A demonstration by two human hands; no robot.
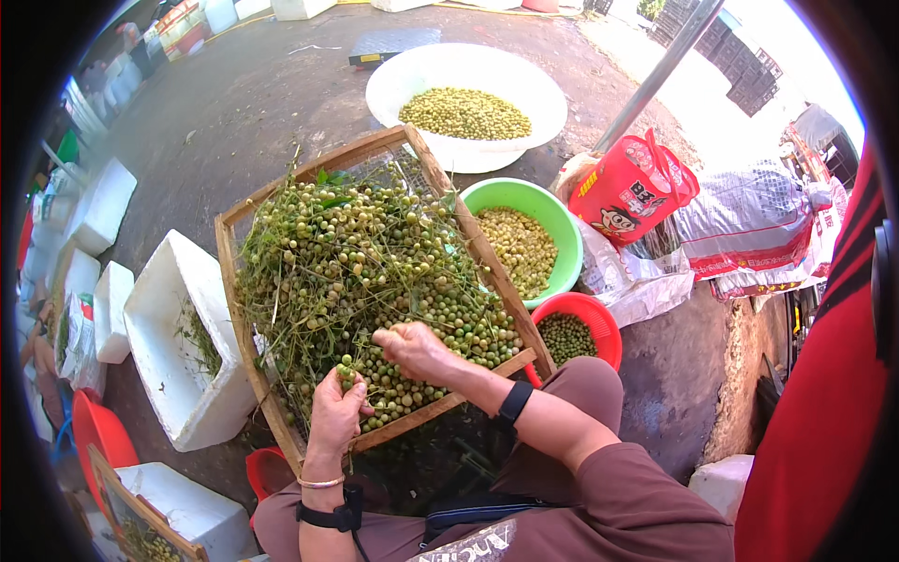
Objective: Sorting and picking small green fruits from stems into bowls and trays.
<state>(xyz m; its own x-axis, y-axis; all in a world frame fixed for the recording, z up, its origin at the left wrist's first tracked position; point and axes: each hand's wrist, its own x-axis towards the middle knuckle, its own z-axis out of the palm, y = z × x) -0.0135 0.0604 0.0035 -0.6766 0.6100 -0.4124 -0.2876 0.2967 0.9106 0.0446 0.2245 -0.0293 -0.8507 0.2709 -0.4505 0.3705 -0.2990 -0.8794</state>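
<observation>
Small round green fruits on thin stems form a heap [330, 239] in a wooden-framed mesh tray [491, 256] in front of me. Loose fruits [484, 330] lie at the tray's near right. My left hand [336, 411], over the near edge, is shut on a small fruit cluster [346, 367] between thumb and fingers. Just right of it, my right hand [421, 353] is above the loose fruits, thumb and fingers drawn together. Whether anything is pinched in it cannot be made out. Dark straps circle both forearms.
Beyond the tray stands a white basin [379, 105] of yellowish fruits. A green basin [572, 232] and red basket [609, 319], both holding fruits, stand to the right. At left, a white foam box [168, 379] holds stems. Sacks [737, 218] and a red bag [625, 186] lie far right.
</observation>
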